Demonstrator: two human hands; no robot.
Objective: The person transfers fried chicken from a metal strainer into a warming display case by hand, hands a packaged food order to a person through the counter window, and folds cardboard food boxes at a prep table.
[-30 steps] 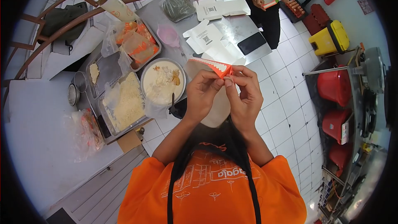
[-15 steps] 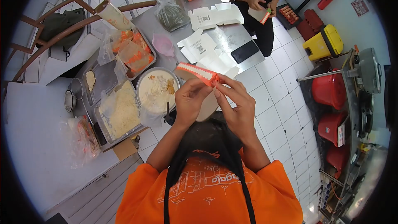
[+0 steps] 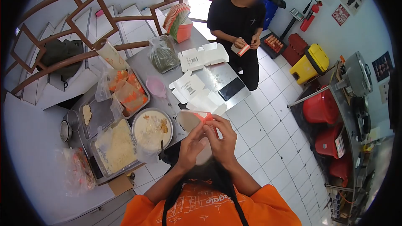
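An orange and white cardboard food carton (image 3: 204, 116) is held up in front of my chest, over the table's near edge. My left hand (image 3: 189, 150) is closed on its lower side, with the fingertips close to those of the other hand. On the right, my right hand (image 3: 222, 139) pinches the orange end of the carton. My fingers cover part of the folds there. Just beyond the carton, unfolded white cartons (image 3: 190, 88) with printed codes lie on the metal table (image 3: 213, 77).
A phone (image 3: 231, 89) lies at the table's right edge. To the left are a bowl of pale batter (image 3: 151, 130), a crumb tray (image 3: 114, 146) and a pink plastic vessel (image 3: 155, 86). Across the table, a co-worker (image 3: 236, 21) in black holds another carton (image 3: 241, 50).
The camera has tilted up, showing more of the co-worker and the room. My hands still hold the carton, which is now turned differently, with my fingers closer together.
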